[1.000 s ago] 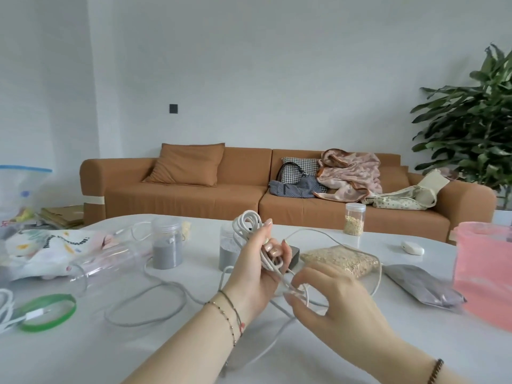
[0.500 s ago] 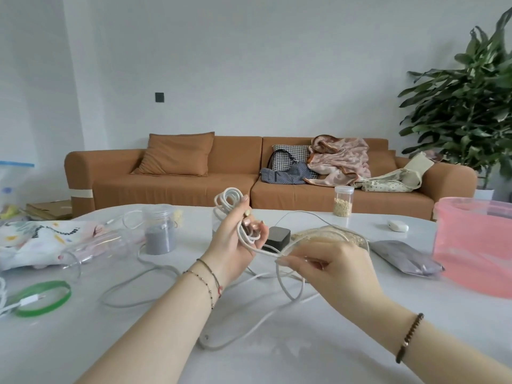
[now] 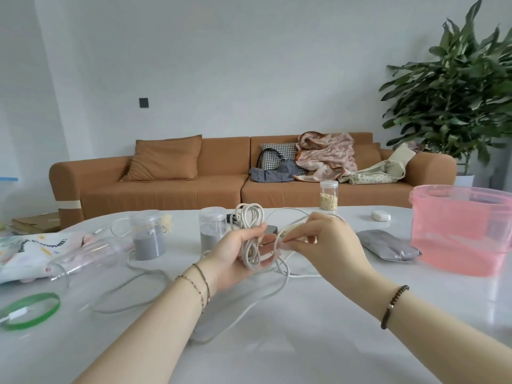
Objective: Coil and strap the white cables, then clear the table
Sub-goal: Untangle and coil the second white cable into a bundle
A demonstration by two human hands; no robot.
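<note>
Slack from the white cable (image 3: 249, 253) trails across the bench (image 3: 304, 353). The left hand (image 3: 232, 261) grips the coiled portion upright above the bench; the right hand (image 3: 329, 245) pinches an adjoining loop. Grey-filled jars (image 3: 212, 231) stand behind.

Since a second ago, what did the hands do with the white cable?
The right hand drew out a fresh loop of white cable, then lifted it toward the coil. The left hand kept gripping that coil. The jars and pink tub stayed put.
</note>
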